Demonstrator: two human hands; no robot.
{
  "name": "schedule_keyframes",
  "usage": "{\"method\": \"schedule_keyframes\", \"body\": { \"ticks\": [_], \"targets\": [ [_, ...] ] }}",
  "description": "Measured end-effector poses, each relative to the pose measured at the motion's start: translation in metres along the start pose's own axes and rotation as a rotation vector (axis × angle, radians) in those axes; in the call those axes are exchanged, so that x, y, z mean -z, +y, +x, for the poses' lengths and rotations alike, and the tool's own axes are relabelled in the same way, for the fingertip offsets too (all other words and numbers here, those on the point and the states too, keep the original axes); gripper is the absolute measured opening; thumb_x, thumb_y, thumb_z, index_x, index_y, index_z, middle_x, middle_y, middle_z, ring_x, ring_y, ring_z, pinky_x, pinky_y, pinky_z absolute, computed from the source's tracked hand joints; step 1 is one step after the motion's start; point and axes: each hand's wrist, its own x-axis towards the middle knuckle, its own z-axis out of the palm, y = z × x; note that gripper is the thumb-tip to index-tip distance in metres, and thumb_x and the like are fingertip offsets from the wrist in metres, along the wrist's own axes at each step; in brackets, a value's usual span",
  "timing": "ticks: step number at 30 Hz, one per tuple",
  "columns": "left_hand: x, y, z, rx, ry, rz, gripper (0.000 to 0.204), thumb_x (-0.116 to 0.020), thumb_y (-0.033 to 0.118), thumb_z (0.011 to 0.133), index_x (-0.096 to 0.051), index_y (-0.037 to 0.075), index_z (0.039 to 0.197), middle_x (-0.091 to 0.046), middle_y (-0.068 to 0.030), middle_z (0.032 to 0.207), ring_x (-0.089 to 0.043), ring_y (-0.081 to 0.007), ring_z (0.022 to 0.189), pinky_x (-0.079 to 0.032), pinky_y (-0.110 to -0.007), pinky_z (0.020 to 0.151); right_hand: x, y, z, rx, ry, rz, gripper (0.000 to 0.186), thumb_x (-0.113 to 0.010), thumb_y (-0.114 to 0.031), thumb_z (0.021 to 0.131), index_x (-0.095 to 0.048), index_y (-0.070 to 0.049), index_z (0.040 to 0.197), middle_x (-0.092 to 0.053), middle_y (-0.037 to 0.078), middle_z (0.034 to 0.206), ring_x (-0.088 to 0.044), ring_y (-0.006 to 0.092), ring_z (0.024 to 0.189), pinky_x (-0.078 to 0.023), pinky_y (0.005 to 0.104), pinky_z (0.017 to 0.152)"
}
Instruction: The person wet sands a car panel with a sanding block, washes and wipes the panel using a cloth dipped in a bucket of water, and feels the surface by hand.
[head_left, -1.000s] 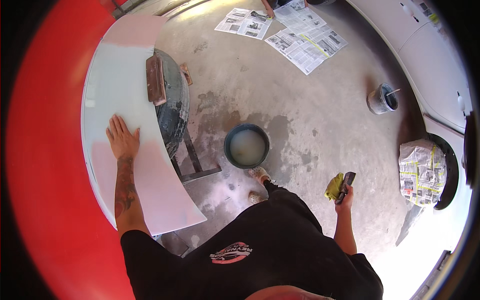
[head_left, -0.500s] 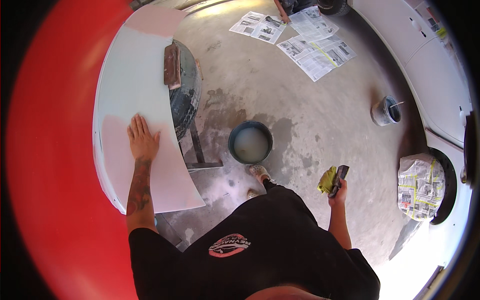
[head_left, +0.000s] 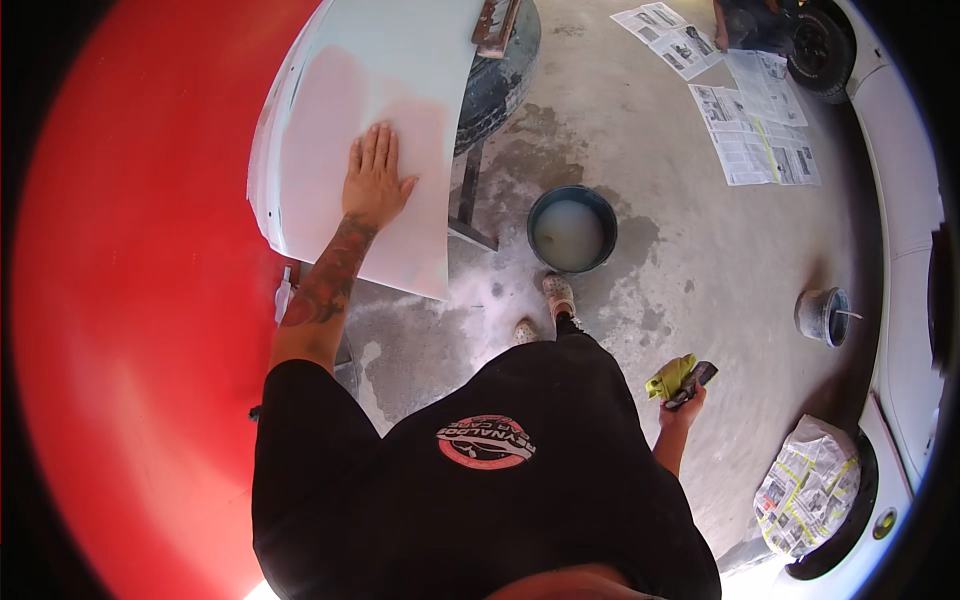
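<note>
A curved white panel (head_left: pixel 305 170) with pink patches lies on a metal stand (head_left: pixel 468 200) and a dark rounded support (head_left: pixel 500 95). My left hand (head_left: pixel 378 175) rests on the panel, palm down, fingers stretched out and holding nothing. A brown block (head_left: pixel 495 25) sits at the panel's upper right. Low on the right, my right hand (head_left: pixel 686 405) grips a dark block (head_left: pixel 698 378) with a crumpled yellow-green cloth (head_left: pixel 663 379), held away from the panel. A dark bucket (head_left: pixel 572 232) of cloudy water stands on the floor just beyond my feet.
Red bodywork (head_left: pixel 130 300) fills the left side. Newspaper sheets (head_left: pixel 755 140) lie at the back right, beside another person (head_left: pixel 750 25) and a tire (head_left: pixel 820 55). A small bucket (head_left: pixel 818 318) stands near white bodywork (head_left: pixel 905 170), whose wheel is covered with taped newspaper (head_left: pixel 805 485).
The view has swung, so the panel, bucket and newspapers sit farther right in the picture. My left hand stays flat on the panel; my right hand still grips the block and cloth.
</note>
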Motion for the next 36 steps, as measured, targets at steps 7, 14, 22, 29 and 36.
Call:
{"method": "schedule_keyframes", "body": {
  "ticks": [7, 14, 22, 29, 36],
  "targets": [
    [0.012, 0.017, -0.053, 0.027, -0.146, 0.036, 0.081, -0.047, 0.053, 0.096, -0.026, 0.000, 0.153, -0.019, -0.0142, 0.163, -0.015, -0.0290, 0.151, -0.013, -0.049, 0.122, -0.008, -0.003, 0.003, -0.015, -0.023, -0.080, 0.037, -0.054, -0.045, 0.088, -0.063, -0.017, 0.111, -0.067, 0.000, 0.100, -0.065, 0.0180, 0.082, -0.047, 0.0328, 0.055],
    [0.018, 0.036, -0.124, 0.036, -0.190, 0.014, 0.080, -0.047, 0.053, 0.096, -0.027, 0.000, 0.153, -0.020, -0.0144, 0.162, -0.016, -0.0292, 0.151, -0.014, -0.049, 0.121, -0.022, -0.019, 0.009, -0.061, -0.027, -0.182, 0.035, -0.055, -0.046, 0.088, -0.063, -0.018, 0.107, -0.067, -0.001, 0.098, -0.065, 0.0174, 0.082, -0.046, 0.0323, 0.054],
    [0.023, 0.055, -0.179, 0.043, -0.322, -0.126, 0.086, -0.056, 0.054, 0.091, -0.029, 0.000, 0.152, -0.020, -0.0142, 0.163, -0.017, -0.0287, 0.151, -0.015, -0.052, 0.121, -0.023, -0.033, 0.026, -0.074, 0.022, -0.229, 0.034, -0.055, -0.046, 0.087, -0.063, -0.021, 0.107, -0.067, -0.004, 0.100, -0.064, 0.0159, 0.083, -0.046, 0.0313, 0.057],
    [0.019, 0.015, -0.081, 0.064, -0.110, -0.007, 0.087, -0.058, 0.055, 0.089, -0.032, 0.001, 0.151, -0.024, -0.0130, 0.161, -0.020, -0.0252, 0.150, -0.014, -0.055, 0.120, -0.023, -0.036, 0.026, -0.100, 0.070, -0.235, 0.035, -0.055, -0.048, 0.085, -0.065, -0.022, 0.107, -0.067, -0.005, 0.099, -0.064, 0.0163, 0.083, -0.044, 0.0318, 0.058],
    [0.013, -0.035, 0.074, 0.156, 0.027, 0.153, 0.086, -0.052, 0.059, 0.092, -0.030, 0.001, 0.152, -0.027, -0.0128, 0.160, -0.020, -0.0259, 0.150, -0.015, -0.054, 0.119, -0.015, -0.036, 0.016, -0.035, 0.059, -0.118, 0.039, -0.055, -0.048, 0.086, -0.063, -0.021, 0.114, -0.067, -0.004, 0.103, -0.063, 0.0161, 0.086, -0.043, 0.0326, 0.058]
  ]
}}
